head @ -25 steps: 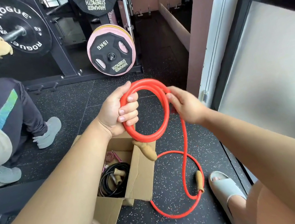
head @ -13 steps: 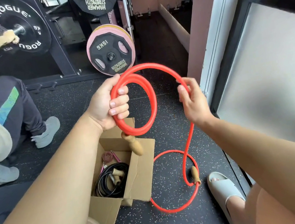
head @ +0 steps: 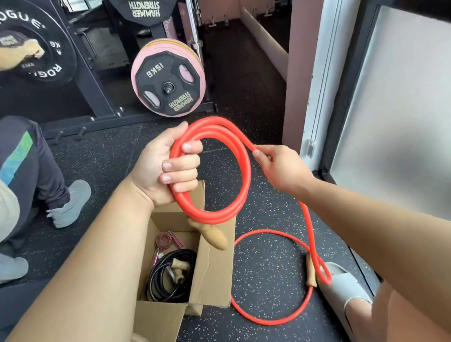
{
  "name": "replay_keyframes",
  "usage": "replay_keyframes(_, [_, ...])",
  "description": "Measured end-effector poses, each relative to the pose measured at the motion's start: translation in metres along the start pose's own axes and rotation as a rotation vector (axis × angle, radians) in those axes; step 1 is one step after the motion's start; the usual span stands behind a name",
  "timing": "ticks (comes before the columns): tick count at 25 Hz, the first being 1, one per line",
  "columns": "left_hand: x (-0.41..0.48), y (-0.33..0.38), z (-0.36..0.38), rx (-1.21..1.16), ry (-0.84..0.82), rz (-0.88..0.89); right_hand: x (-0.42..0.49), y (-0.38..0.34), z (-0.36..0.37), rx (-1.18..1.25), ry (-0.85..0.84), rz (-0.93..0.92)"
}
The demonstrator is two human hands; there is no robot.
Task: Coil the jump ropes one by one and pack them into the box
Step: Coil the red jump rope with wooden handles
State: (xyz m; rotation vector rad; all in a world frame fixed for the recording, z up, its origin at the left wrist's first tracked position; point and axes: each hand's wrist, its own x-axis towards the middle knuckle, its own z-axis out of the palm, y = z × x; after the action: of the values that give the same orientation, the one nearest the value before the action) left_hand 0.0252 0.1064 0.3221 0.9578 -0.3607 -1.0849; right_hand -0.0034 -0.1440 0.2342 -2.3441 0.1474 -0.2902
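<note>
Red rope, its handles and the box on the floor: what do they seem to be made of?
Red rope: likely rubber or soft plastic tubing; it is smooth, slightly glossy and bends into even loops.
Handle: probably wood, judging by its matte tan colour and turned shape, though moulded plastic is possible.
Box: cardboard, plain matte brown with creased, folded flaps.

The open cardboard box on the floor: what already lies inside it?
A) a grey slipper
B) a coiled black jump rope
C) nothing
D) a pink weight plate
B: a coiled black jump rope with wooden handles lies in the open cardboard box.
</note>
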Motion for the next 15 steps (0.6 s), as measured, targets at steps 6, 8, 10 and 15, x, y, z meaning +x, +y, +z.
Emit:
replay_keyframes(6, [0.004,-0.004,0.002,0.024,0.219,0.105,-0.009,-0.002,0.006,-0.049,-0.130,-0.043])
replay_keyframes(8, [0.008,-0.004,0.001,-0.008,0.309,0.224,-0.012,-0.004,0.015,-0.083,-0.209,-0.132])
replay_keyframes(10, [0.012,-0.005,0.002,-0.062,0.392,0.344,-0.013,-0.006,0.023,-0.165,-0.345,-0.081])
replay_keyframes(15, [0.023,-0.008,0.003,-0.176,0.701,0.607,-0.033,-0.022,0.032,-0.082,-0.599,-0.054])
